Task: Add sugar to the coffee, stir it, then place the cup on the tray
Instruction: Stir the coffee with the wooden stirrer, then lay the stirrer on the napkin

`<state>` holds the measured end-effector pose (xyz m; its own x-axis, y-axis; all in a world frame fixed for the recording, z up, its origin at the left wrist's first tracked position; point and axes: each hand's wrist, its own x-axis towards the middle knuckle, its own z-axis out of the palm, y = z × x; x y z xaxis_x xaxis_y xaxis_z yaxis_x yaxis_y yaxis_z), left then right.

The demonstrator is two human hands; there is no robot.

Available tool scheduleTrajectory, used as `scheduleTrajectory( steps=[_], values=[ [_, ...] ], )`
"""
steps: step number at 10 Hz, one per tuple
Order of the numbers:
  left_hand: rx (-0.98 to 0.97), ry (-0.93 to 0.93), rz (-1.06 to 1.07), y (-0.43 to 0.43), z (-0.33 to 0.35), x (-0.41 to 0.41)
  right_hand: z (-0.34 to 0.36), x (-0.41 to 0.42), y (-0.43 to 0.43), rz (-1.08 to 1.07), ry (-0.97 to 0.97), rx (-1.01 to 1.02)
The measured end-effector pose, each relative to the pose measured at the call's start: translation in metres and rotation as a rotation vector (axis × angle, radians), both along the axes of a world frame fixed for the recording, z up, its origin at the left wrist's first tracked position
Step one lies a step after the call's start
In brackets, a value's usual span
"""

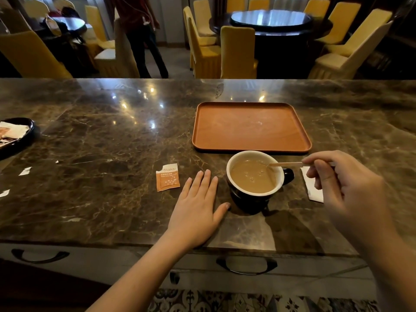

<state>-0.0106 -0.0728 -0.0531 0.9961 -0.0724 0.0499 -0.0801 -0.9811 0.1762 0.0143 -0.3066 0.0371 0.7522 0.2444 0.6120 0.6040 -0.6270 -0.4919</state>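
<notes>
A dark cup [247, 199] with a white inside holds milky coffee and stands on the marble counter, just in front of the orange tray [251, 149]. My right hand [342, 188] pinches a wooden stir stick [286, 164] whose far end dips into the coffee at the cup's right rim. My left hand [200, 206] lies flat on the counter, fingers spread, its thumb touching the cup's left side. A torn orange sugar packet [167, 177] lies flat to the left of that hand.
A white paper wrapper [311, 188] lies right of the cup, partly under my right hand. A black dish [20, 140] with packets sits at the far left edge. Small paper scraps [25, 171] dot the left counter. Beyond the counter stand yellow chairs and a person.
</notes>
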Motion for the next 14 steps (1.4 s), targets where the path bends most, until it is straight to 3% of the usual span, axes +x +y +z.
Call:
scheduleTrajectory(
  steps=[8,10,12,13,14],
  values=[
    [0.028,-0.016,-0.002,0.001,-0.004,0.001,-0.003,-0.015,-0.011,-0.102,0.009,0.118],
    [0.03,-0.024,-0.003,0.001,-0.003,0.001,0.005,-0.023,-0.016,-0.138,0.036,0.239],
    [0.034,-0.032,-0.001,0.0,-0.003,0.002,0.001,-0.014,-0.042,-0.064,0.172,0.534],
    [0.026,-0.022,0.002,0.0,-0.002,0.002,-0.008,-0.01,-0.064,-0.11,0.251,0.53],
    [0.035,-0.025,-0.002,0.0,-0.001,0.002,-0.021,-0.011,-0.079,-0.233,0.202,0.365]
  ],
)
